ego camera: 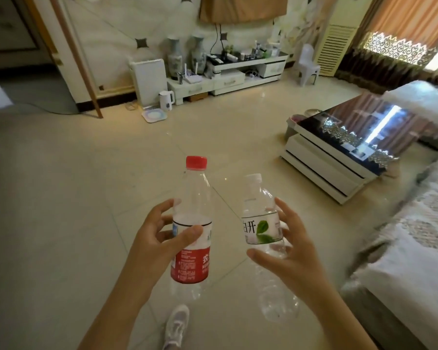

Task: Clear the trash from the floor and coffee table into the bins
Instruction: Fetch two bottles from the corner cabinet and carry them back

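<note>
From the head view we record the left hand (pixel 159 238) grasping a clear, thin-walled plastic bottle (pixel 191 223) with red cap and red label, upright above the glossy tiled floor (pixel 61 198). The right hand (pixel 286 251) grips a crumpled clear bottle with a leaf label (pixel 262 223). A glass-topped coffee table (pixel 339 147) stands well apart, right.

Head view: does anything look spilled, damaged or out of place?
Nothing spilled or broken. The left hand holds a red-capped bottle and the right hand a leaf-label bottle, both upright. A white kettle stands on the floor, slightly odd.
</note>
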Demonstrator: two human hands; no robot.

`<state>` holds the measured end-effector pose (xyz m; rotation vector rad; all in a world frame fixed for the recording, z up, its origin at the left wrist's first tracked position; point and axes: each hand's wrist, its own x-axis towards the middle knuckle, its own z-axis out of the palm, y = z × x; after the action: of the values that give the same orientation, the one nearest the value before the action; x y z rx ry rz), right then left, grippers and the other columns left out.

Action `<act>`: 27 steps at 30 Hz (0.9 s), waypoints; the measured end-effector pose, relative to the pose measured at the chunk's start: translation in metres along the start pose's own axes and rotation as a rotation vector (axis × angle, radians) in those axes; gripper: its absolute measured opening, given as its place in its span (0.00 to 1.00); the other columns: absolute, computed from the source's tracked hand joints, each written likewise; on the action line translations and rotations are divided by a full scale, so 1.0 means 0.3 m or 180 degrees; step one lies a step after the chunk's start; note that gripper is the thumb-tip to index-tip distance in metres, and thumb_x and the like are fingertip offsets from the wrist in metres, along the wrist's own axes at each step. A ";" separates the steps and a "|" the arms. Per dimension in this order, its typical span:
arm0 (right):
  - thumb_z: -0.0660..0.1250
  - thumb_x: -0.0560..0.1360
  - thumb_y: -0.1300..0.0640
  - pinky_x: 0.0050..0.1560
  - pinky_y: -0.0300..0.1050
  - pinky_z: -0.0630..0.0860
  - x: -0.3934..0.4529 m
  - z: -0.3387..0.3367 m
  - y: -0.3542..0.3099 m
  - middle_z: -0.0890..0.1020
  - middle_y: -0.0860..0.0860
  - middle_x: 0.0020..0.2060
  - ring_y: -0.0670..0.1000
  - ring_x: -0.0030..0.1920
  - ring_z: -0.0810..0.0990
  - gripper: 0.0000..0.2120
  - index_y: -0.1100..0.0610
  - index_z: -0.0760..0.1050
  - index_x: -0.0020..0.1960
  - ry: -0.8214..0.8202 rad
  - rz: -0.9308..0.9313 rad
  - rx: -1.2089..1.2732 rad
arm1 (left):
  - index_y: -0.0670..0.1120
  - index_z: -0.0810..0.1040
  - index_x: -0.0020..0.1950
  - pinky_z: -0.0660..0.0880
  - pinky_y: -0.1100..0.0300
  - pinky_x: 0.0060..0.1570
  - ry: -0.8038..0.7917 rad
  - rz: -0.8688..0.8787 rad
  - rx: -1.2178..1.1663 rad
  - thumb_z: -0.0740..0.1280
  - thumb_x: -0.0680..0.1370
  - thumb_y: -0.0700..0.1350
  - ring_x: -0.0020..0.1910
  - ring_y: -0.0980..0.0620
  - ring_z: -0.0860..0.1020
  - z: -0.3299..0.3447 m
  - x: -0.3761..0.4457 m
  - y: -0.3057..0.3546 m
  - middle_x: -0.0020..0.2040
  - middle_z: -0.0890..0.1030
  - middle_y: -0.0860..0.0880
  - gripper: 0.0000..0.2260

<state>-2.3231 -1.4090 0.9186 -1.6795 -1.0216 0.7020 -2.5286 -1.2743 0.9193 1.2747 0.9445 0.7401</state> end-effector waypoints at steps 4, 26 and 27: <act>0.79 0.62 0.57 0.56 0.55 0.79 0.277 0.087 -0.019 0.74 0.38 0.61 0.45 0.58 0.78 0.45 0.37 0.61 0.71 0.0050 -0.0037 0.0026 | 0.63 0.73 0.60 0.79 0.56 0.42 -0.0013 -0.0009 -0.0017 0.78 0.56 0.60 0.49 0.53 0.83 -0.079 0.281 0.030 0.52 0.83 0.57 0.33; 0.79 0.62 0.56 0.57 0.51 0.79 1.649 0.229 -0.059 0.74 0.35 0.58 0.42 0.57 0.78 0.46 0.38 0.59 0.72 0.0338 -0.0109 0.0088 | 0.65 0.72 0.59 0.79 0.56 0.43 0.0041 -0.0022 0.0049 0.77 0.54 0.63 0.51 0.51 0.82 -0.193 1.639 0.281 0.54 0.82 0.56 0.34; 0.79 0.62 0.56 0.57 0.51 0.79 1.734 0.213 -0.053 0.74 0.36 0.59 0.41 0.57 0.78 0.46 0.38 0.59 0.72 0.0320 -0.0113 0.0103 | 0.65 0.72 0.60 0.80 0.54 0.44 0.0067 -0.0014 0.0080 0.75 0.53 0.63 0.52 0.50 0.81 -0.176 1.718 0.290 0.55 0.81 0.55 0.35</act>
<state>-2.1347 -0.9197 0.9240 -1.6480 -0.9620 0.6020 -2.3416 -0.7832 0.9170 1.2887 0.9760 0.7415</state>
